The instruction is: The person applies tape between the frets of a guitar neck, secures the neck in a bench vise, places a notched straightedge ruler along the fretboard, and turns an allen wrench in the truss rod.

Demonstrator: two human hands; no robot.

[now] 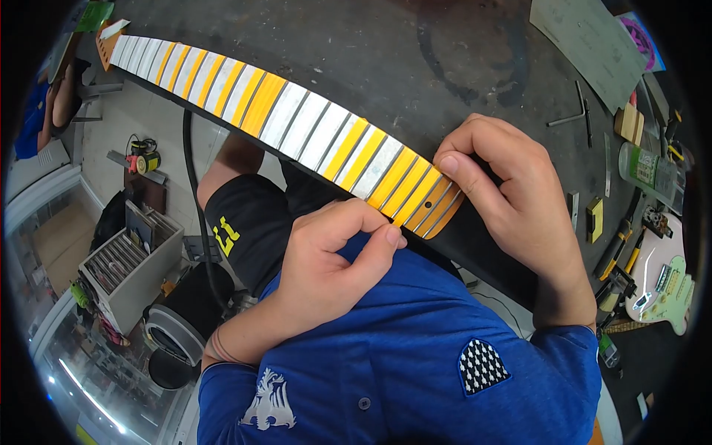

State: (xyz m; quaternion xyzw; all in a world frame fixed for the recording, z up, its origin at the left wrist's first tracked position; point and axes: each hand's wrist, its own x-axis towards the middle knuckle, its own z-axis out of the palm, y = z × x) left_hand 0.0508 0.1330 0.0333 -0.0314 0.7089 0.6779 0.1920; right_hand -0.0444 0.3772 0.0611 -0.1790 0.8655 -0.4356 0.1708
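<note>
A guitar neck (297, 124) lies diagonally along the edge of the dark bench, its frets showing between strips of white and yellow tape. Near its wide end, bare wood (437, 210) with a dark dot shows between the last frets. My left hand (334, 256) is at the near edge of that end, thumb and index finger pinched at the end of a yellow tape strip (412, 194). My right hand (504, 178) is at the far edge, thumb and index finger pressed together by the same taped area. What its fingertips hold is too small to tell.
On the bench at right are a hex key (569, 119), a green-grey sheet (593, 52), a wooden block (629, 123), a yellow block (595, 219), a plastic bottle (653, 174), pliers (621, 245) and a pink guitar body (653, 297). A box of files (126, 267) stands below left. Another person's arm (63, 96) shows upper left.
</note>
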